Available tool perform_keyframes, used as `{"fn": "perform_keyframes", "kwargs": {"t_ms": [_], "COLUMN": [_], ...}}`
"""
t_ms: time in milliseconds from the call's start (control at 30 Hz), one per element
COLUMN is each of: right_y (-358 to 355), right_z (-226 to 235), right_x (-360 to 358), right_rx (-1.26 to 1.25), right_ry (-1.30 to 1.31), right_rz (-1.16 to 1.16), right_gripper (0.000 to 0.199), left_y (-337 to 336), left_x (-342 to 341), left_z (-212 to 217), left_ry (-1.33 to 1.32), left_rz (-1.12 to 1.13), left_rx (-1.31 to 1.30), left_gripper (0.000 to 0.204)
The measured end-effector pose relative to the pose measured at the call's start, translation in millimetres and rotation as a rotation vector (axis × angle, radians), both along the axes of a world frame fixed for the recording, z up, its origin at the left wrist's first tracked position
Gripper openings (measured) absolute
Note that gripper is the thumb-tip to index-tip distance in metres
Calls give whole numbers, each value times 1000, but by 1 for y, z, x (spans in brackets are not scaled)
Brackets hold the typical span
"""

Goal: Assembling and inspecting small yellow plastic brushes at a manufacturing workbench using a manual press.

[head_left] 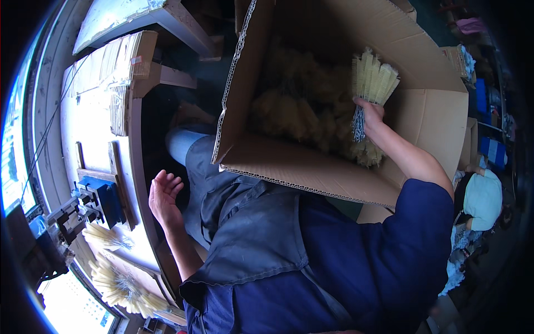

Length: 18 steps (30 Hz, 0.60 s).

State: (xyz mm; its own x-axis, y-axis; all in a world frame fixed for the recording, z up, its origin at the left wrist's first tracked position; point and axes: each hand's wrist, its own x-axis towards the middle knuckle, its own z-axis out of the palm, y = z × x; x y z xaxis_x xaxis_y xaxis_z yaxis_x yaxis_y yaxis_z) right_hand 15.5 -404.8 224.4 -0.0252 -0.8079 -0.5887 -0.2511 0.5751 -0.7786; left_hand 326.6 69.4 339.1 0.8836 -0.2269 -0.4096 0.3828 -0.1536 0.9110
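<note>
My right hand is closed round a bunch of bottle brushes, with pale yellow bristle heads pointing up and twisted wire stems hanging below the fist. It is inside a large open cardboard box. Deeper in that box, in shadow, lies a heap of similar pale brushes; single pieces are hard to make out there. My left hand is apart from everything, palm turned up and fingers loosely bent, with nothing in it. It hovers between the white workbench and my dark apron.
On the white workbench at left sits a small blue machine with metal parts. Below it lie bundles of pale brushes. Stacked cardboard stands farther up the bench. Another person in a light top is at far right.
</note>
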Motion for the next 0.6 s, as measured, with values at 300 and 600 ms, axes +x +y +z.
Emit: {"fn": "perform_keyframes", "kwargs": {"t_ms": [300,600], "right_y": [-49,-64], "right_z": [-49,-137], "right_x": [-68,-55], "right_rx": [-223,-74], "right_ry": [206,325], "right_rz": [-91,-53], "right_gripper": [40,42], "left_y": [-4,-30], "left_x": [-12,-22], "left_z": [-16,-2], "left_ry": [91,34], "left_rz": [2,-64], "left_rx": [118,232], "left_gripper": [41,41]}}
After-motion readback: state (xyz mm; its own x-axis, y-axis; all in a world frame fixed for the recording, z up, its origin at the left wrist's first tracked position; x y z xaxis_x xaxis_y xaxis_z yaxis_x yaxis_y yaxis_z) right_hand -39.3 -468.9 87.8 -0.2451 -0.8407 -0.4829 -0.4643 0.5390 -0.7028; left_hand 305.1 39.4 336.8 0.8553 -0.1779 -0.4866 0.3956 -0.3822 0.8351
